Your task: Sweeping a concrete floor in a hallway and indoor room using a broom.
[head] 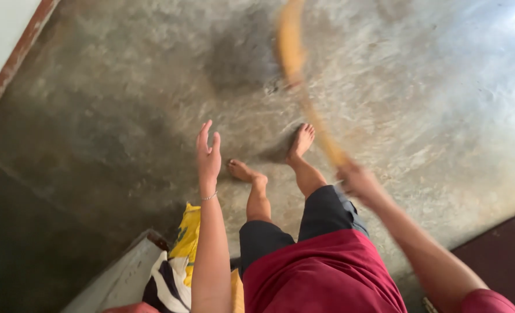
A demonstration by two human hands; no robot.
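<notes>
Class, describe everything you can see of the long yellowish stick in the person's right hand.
The stick is long, thin and tan-yellow, perhaps wood or cane, and heavily motion-blurred. It looks bent, though blur may cause that. Its near end sits in the right hand; from there it slants up and left over the grey concrete floor, past the bare feet, widening near the top edge. Finer detail cannot be told.

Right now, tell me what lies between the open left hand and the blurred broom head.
Only bare grey concrete floor lies between the left hand and the broom head, as the head view shows.
</notes>
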